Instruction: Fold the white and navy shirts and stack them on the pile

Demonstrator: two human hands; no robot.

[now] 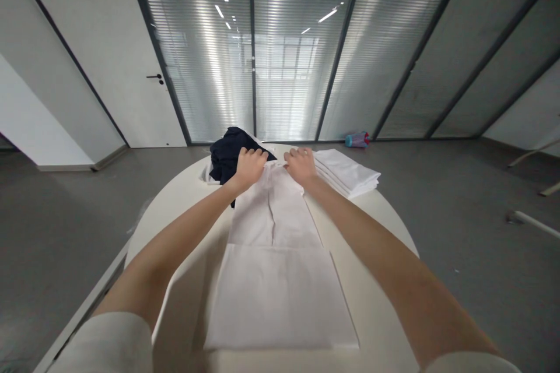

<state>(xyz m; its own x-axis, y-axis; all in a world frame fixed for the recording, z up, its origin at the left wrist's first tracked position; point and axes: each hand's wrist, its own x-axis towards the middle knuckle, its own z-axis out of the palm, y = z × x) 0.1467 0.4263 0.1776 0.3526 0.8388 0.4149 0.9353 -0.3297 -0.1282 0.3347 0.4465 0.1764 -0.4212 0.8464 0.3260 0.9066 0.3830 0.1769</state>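
A white shirt (pixel 280 291) lies lengthwise down the middle of the table. Its two sides are folded in and meet along a centre line, and its near part forms a flat, wider panel. At the far end, my left hand (pixel 251 166) grips the shirt's left corner with curled fingers. My right hand (pixel 301 165) is closed on the right corner of that same end. The fabric between the hands is slightly bunched. Just beyond my left hand sits a crumpled dark navy garment (pixel 230 151). To the right of my right hand is a stack of folded white cloth (pixel 350 172).
The round white table (pixel 385 227) carries all the cloth. On the grey floor by the glass partition lies a blue and red patterned object (pixel 357 140). A door with a handle (pixel 155 77) is at the back left, and pale furniture legs (pixel 531 221) show at the right.
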